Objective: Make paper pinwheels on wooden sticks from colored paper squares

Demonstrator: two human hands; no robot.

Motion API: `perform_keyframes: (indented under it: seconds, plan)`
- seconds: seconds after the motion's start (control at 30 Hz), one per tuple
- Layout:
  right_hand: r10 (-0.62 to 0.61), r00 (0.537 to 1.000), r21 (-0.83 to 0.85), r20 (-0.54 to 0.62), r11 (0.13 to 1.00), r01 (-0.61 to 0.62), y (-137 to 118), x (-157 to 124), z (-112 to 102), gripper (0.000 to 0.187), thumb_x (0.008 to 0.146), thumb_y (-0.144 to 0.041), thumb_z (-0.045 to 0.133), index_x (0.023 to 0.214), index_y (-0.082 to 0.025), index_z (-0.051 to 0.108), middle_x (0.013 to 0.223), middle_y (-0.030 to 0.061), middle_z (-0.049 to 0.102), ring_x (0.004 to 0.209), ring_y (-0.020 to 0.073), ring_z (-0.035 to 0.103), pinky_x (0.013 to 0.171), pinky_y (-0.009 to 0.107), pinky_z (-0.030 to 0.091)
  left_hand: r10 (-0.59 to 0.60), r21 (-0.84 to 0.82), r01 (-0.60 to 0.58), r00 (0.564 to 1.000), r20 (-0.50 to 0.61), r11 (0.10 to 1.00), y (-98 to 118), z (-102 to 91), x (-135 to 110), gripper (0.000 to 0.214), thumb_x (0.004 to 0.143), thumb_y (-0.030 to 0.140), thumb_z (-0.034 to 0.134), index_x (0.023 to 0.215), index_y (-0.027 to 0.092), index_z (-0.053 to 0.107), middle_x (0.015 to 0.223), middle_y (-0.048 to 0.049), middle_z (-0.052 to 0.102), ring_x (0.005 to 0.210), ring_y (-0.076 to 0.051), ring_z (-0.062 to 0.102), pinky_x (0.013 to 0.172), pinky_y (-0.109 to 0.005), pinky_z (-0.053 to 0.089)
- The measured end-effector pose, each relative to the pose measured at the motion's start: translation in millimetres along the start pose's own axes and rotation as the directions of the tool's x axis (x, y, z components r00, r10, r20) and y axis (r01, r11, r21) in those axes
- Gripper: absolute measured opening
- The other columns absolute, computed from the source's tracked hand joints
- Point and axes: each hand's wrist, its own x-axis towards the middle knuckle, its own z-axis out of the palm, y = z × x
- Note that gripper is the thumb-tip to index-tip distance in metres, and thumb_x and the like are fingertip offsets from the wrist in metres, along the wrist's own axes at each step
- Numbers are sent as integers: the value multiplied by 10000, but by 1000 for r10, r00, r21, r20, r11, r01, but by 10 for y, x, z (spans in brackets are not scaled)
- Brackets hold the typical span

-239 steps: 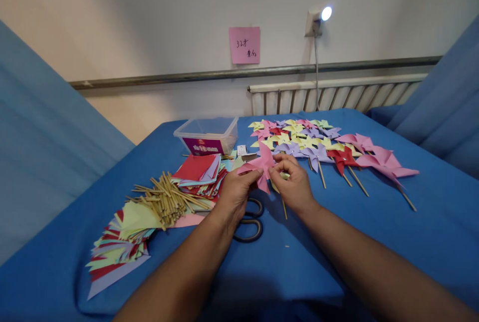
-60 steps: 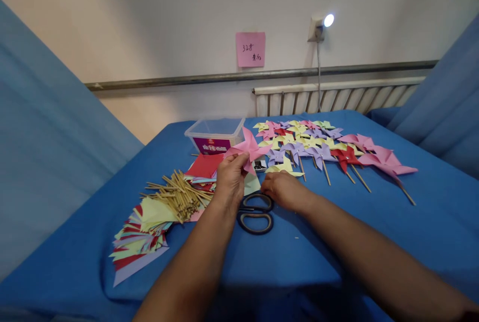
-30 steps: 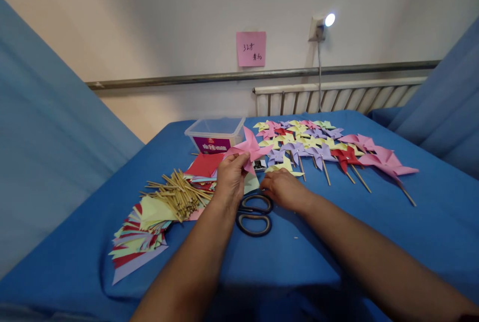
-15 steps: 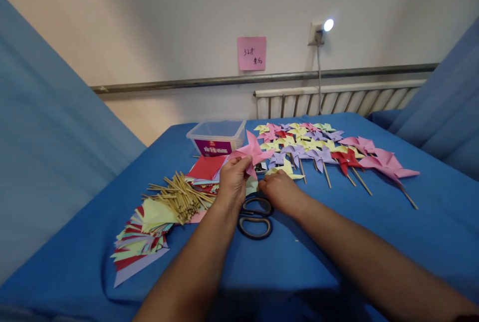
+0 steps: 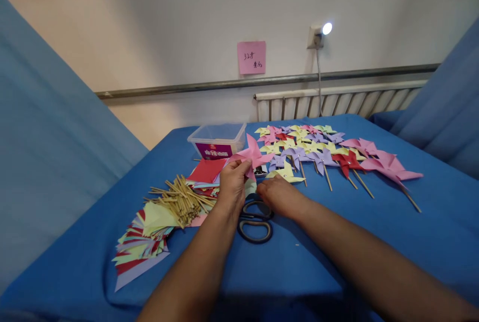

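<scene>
Just past the black scissors (image 5: 256, 218), with right hand (image 5: 280, 195) low, tips hidden: cannot tell whether spread or pressed. Farther, pinching a pink pinwheel (image 5: 253, 155) in left hand's (image 5: 232, 182) grip, liable to unfold from slackening pressure, before the clear tub (image 5: 217, 151).

Both bare forearms are stretched from the near edge toward the far middle, the left forearm (image 5: 196, 257) more steeply angled. The left hand (image 5: 232, 184) is held up, its thumb pressed against the bent fingers. The right hand (image 5: 279, 194) is turned knuckles up, its fingertips mostly hidden.
</scene>
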Motion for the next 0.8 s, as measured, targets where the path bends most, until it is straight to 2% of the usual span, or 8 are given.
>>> perform_keyframes:
  seconds: [0.17, 0.3, 0.4, 0.63, 0.8]
  plan:
    - [58, 989, 181, -136, 983, -33, 70, -62, -24, 172, 901, -177, 506, 949, -179, 671, 914, 50, 730, 826, 176, 644, 732, 264, 404, 4, 0, -4, 1000, -8, 1000, -35, -19, 30, 267, 511, 280, 824, 607, 131, 625, 543, 22, 560, 502, -81, 484, 513, -212, 361]
    - [-8, 997, 28, -83, 1000, 10, 73, -43, 32, 178, 885, -151, 508, 864, -155, 685, 860, 85, 729, 772, 205, 645, 752, 312, 409, -1, 21, 1, 1000, -26, 1000, -34, -17, 28, 267, 511, 284, 816, 593, 132, 612, 532, 29, 541, 494, -77, 473, 508, -211, 358]
    - [-44, 997, -68, -60, 997, 40, 41, -8, 82, 185, 853, -99, 515, 882, -152, 689, 864, 95, 726, 763, 220, 647, 781, 339, 414, -7, 23, 7, 1000, -28, 1000, -13, -5, 12, 266, 511, 284, 812, 584, 137, 603, 521, 33, 532, 486, -78, 470, 503, -211, 360]
    - [-56, 998, -59, -30, 997, 54, 75, -17, 73, 202, 884, -129, 500, 859, -161, 698, 883, 87, 702, 794, 219, 633, 763, 338, 412, -15, 0, 15, 1000, -16, 1000, 29, 21, -28, 250, 499, 263, 810, 577, 136, 609, 519, 29, 549, 467, -70, 465, 487, -205, 359]
    - [0, 999, -58, -35, 998, -2, 55, 2, 60, 193, 884, -116, 496, 945, -159, 674, 911, 94, 695, 858, 237, 636, 805, 350, 411, -22, -5, 22, 1000, -5, 1000, 29, 26, -27, 244, 510, 272, 808, 593, 132, 626, 517, 20, 560, 468, -82, 479, 485, -212, 358]
